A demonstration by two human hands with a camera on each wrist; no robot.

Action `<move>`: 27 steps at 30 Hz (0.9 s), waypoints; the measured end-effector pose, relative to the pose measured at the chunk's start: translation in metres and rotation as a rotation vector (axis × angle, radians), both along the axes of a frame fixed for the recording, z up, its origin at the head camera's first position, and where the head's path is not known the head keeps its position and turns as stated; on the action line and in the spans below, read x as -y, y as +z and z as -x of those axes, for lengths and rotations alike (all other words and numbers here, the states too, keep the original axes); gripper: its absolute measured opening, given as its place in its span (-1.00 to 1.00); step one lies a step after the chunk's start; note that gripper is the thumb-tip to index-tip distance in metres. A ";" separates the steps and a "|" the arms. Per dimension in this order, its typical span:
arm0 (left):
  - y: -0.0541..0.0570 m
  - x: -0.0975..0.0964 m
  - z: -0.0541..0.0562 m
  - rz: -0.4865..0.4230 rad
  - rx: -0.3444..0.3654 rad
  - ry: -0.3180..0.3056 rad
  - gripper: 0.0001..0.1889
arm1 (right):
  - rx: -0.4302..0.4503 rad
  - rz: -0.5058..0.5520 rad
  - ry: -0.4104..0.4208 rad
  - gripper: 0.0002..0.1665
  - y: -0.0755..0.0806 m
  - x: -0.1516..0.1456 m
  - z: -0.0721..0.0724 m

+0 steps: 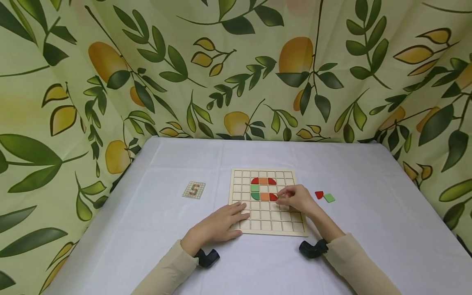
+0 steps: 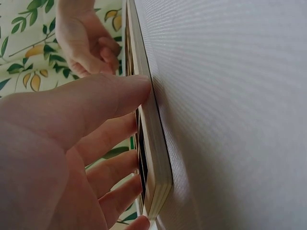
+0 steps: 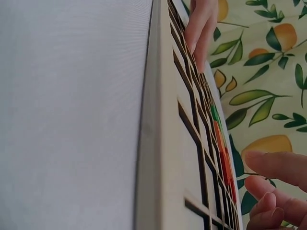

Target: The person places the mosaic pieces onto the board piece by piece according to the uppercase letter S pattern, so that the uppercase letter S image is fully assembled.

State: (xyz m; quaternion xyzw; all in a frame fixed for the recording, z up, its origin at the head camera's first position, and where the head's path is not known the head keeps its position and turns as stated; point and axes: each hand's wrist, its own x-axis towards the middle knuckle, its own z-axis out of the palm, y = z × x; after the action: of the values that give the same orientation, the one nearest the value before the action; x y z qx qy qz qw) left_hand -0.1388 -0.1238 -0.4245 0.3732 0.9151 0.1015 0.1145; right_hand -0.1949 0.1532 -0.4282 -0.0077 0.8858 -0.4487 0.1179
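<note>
We see the board (image 1: 287,226) lying flat on the white table (image 1: 177,164), with the left hand (image 1: 219,223) at its near left corner. The grip of this hand is wide: the fingers spread over the grid, and the thumb touches the board's edge. The right hand (image 1: 295,198) is above the right part of the board, its fingertips just beside the lower red piece (image 1: 273,197); we cannot tell if they touch it. Its grip is narrow, and in the right wrist view we see a small gap between thumb and forefinger. To the right lie a loose red piece (image 1: 319,195) and a green square (image 1: 329,198).
</note>
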 end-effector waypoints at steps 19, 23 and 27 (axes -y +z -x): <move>0.000 0.000 0.000 0.002 0.027 0.017 -0.44 | 0.010 0.036 0.001 -0.60 0.003 -0.035 -0.016; -0.001 0.000 0.001 -0.001 0.020 0.011 -0.44 | 0.019 0.038 -0.001 -0.59 0.005 -0.042 -0.018; -0.002 0.000 0.002 -0.004 0.010 0.002 -0.45 | 0.025 0.035 -0.023 -0.58 0.007 -0.049 -0.021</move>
State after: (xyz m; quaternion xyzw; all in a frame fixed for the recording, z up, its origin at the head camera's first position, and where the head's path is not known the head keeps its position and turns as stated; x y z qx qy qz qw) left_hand -0.1404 -0.1242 -0.4268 0.3719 0.9147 0.1055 0.1183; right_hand -0.1739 0.2020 -0.4212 0.0059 0.8763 -0.4656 0.1239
